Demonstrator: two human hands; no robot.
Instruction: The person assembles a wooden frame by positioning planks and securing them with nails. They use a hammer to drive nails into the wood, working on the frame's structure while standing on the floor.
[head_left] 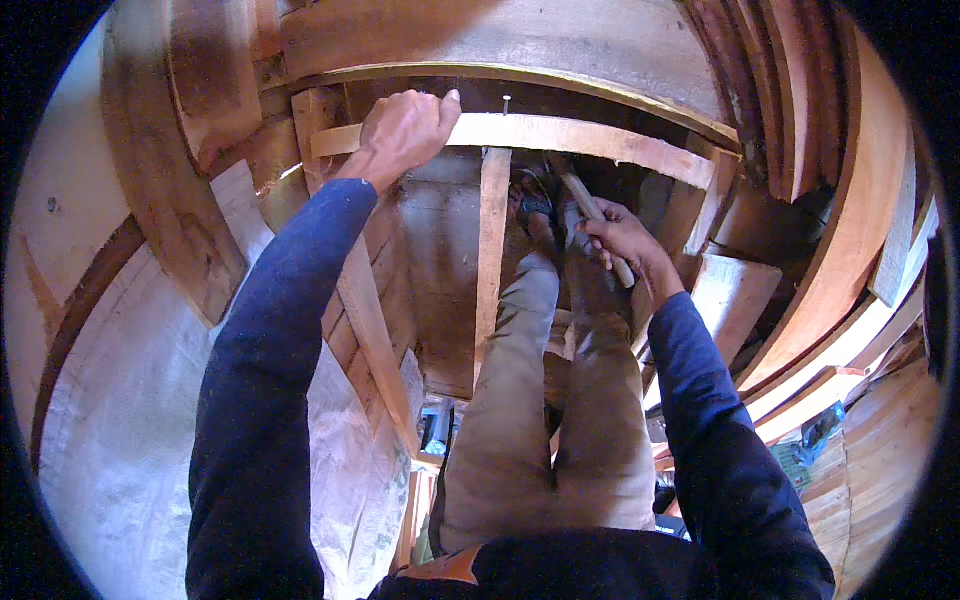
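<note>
My left hand (408, 132) is closed around the left part of a pale wooden strip (580, 133), its thumb pointing up. The strip runs crosswise in front of me, on top of an upright wooden post (492, 240). A nail (507, 104) stands upright in the strip near its middle, to the right of my left hand. Below the strip's right part, my right hand (620, 240) grips the wooden handle of a hammer (580, 192). The handle slants up and away to the left; its head is lost in the shadow under the strip.
Wide boards (500, 38) cross the far side. Long planks (850, 220) stack along the right, and a pale sheet (130, 400) covers the left. A slanting wooden brace (375, 335) stands left of my legs. A blue plastic wrapper (822, 428) lies at the lower right.
</note>
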